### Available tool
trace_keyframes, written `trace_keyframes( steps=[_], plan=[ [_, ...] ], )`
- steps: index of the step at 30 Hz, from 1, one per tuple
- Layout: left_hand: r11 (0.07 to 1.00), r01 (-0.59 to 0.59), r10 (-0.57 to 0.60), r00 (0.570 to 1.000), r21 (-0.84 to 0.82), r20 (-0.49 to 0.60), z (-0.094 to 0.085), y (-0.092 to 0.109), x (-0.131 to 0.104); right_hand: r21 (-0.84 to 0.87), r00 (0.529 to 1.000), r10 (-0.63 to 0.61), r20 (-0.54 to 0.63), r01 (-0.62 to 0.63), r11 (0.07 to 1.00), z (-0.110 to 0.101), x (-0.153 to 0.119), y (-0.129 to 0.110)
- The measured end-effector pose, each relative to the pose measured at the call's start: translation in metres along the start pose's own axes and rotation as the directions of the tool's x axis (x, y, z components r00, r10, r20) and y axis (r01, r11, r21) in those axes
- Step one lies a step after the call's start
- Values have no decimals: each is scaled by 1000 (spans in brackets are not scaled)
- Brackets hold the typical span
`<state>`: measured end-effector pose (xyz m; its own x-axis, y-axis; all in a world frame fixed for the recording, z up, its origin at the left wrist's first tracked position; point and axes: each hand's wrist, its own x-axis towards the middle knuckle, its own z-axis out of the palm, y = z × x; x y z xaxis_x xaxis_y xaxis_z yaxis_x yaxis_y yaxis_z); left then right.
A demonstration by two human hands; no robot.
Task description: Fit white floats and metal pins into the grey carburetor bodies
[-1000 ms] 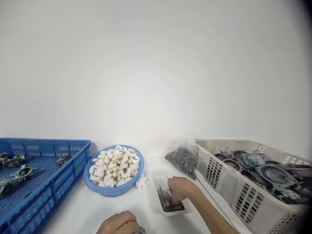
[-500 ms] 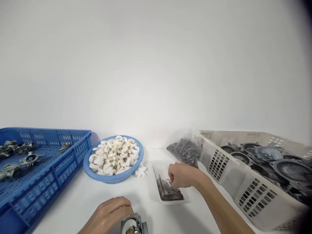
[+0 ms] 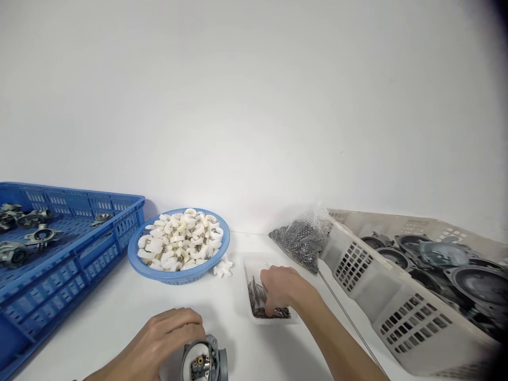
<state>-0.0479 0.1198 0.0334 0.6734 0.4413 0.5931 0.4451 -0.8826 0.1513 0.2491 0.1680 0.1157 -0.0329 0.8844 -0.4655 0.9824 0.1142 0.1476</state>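
Note:
My left hand [image 3: 169,333] is curled round the far left side of a grey metal carburetor body [image 3: 217,360] at the bottom of the head view. Its open float chamber faces up and shows a white plastic float and small brass jets. My right hand [image 3: 280,288] reaches into a small white tray [image 3: 246,264], its fingers bent down and closed among thin dark metal pins [image 3: 257,296]. Anything between those fingertips is hidden by the hand.
A blue round basket [image 3: 138,267] holds many white plastic floats; several small white pieces [image 3: 223,267] lie beside it. At left, a blue crate [image 3: 107,241] holds carburetor bodies. A bag of dark pins [image 3: 301,241], a thin rod [image 3: 349,320] and a pale crate [image 3: 369,296] are at right.
My right hand has moved lower and left within the tray, fingertips deeper among the pins. The carburetor shows more of its open chamber. The whole view has shifted slightly.

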Motion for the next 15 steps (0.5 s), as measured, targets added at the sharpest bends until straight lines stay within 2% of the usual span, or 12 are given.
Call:
trace_keyframes(
  steps=[3,7,9,12,15],
  plan=[
    [1000,12,-12,1000,0,-10,2,0,-4,-30,994,31,-109,-34,999,3,2,7],
    [998,59,-60,998,9,19,2,1,-8,52,999,0,-46,2,999,5,5,11],
    [999,49,-50,998,15,27,0,2,-6,22,998,19,-59,-18,1000,6,7,12],
    [1000,29,-29,1000,5,12,-3,5,1,-14,988,22,-154,-25,1000,4,-2,14],
    [998,36,-33,998,-52,51,-4,8,8,85,953,-74,-293,103,991,-8,-31,7]
  ],
)
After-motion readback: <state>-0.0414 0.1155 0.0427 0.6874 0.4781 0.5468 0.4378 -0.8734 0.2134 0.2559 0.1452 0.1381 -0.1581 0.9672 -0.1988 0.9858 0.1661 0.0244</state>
